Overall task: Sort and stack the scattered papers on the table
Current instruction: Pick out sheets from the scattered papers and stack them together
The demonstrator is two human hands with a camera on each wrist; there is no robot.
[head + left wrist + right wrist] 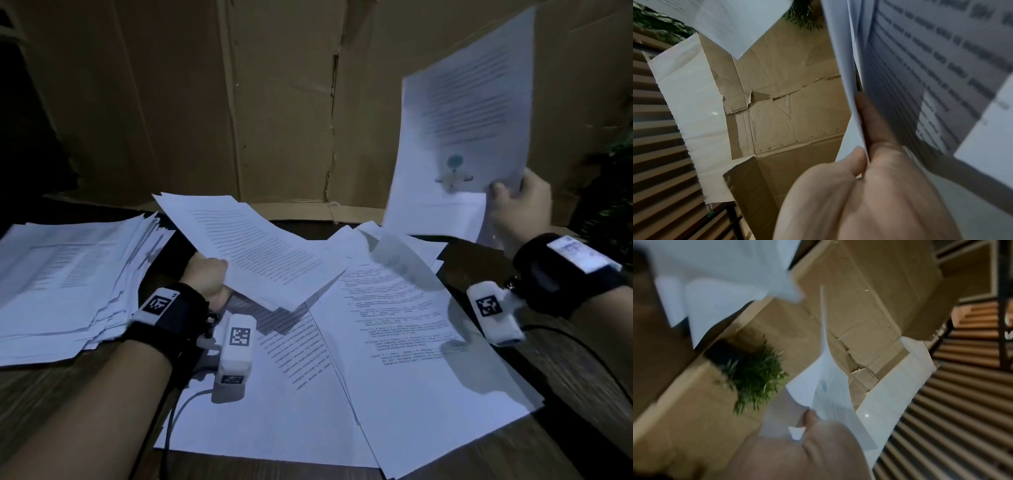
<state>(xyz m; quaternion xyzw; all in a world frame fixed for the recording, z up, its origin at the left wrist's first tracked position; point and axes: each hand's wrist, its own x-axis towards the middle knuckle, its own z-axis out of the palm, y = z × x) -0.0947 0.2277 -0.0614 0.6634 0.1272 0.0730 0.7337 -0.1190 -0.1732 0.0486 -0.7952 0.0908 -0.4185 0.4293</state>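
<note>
White printed sheets cover the dark wooden table as a person sorts them before a creased brown cardboard backdrop. The left hand grips a thin sheaf of text pages by its near-left corner, long axis running away toward the far left, held just above the loose scattered papers. The right hand pinches a few raised sheets bearing a green figure at their lower edge; they stand nearly upright, long axis vertical, though blur obscures how many there are. A tall, ragged stack of sorted pages lies at the left. The raised sheets, held by one edge only, could buckle or slip free; the stack's uneven edges may slide when more is added.
</note>
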